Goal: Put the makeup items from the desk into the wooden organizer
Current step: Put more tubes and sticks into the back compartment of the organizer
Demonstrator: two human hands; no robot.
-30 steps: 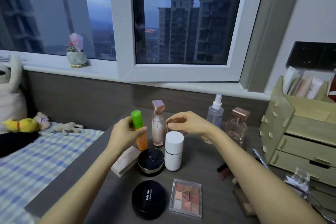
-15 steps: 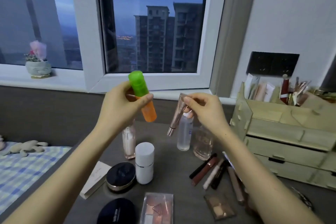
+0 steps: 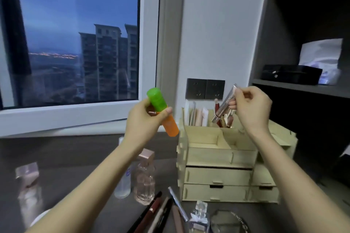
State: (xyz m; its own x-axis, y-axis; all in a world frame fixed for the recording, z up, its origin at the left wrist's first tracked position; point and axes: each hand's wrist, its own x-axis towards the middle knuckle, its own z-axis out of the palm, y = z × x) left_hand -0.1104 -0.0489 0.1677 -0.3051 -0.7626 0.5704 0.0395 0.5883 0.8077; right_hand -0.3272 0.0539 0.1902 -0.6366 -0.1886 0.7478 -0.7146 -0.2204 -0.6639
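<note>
pinched only by its end in the right hand (image 3: 251, 108), the slim tube (image 3: 224, 106) could slip above the organizer (image 3: 217, 157); the left hand (image 3: 144, 119) gripped the orange bottle (image 3: 170, 127).

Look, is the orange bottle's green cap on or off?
On: the green cap sits atop the orange bottle that the left hand holds.

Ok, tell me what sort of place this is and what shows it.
Probably a home dressing corner in a high-rise flat: a pink-capped perfume bottle on the grey desk, a wooden organizer holding cosmetics, and a window facing apartment towers.
</note>
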